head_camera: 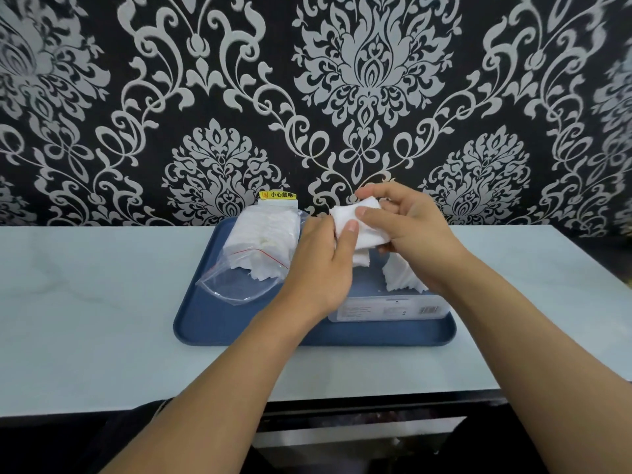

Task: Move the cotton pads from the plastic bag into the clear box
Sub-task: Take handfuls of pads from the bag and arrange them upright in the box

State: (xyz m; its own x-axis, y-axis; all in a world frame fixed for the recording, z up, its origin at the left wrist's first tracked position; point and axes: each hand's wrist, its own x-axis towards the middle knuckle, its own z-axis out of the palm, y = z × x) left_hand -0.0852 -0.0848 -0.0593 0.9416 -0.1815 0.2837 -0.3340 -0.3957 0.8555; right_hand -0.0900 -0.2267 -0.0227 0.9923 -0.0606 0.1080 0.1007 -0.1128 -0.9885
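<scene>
Both hands are up over the blue tray (212,331) on the desk (85,302). The left hand (321,268) and right hand (410,230) pinch one wad of cotton pads (362,230) above the clear box (386,311). The plastic bag (253,254), still holding pads, lies on the tray's left side.

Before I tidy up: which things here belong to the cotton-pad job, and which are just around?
Job: white cotton pads held by both hands; zip plastic bag of pads; clear plastic box; pads in it.
Around: blue plastic tray; yellow warning sticker; pale countertop.
</scene>
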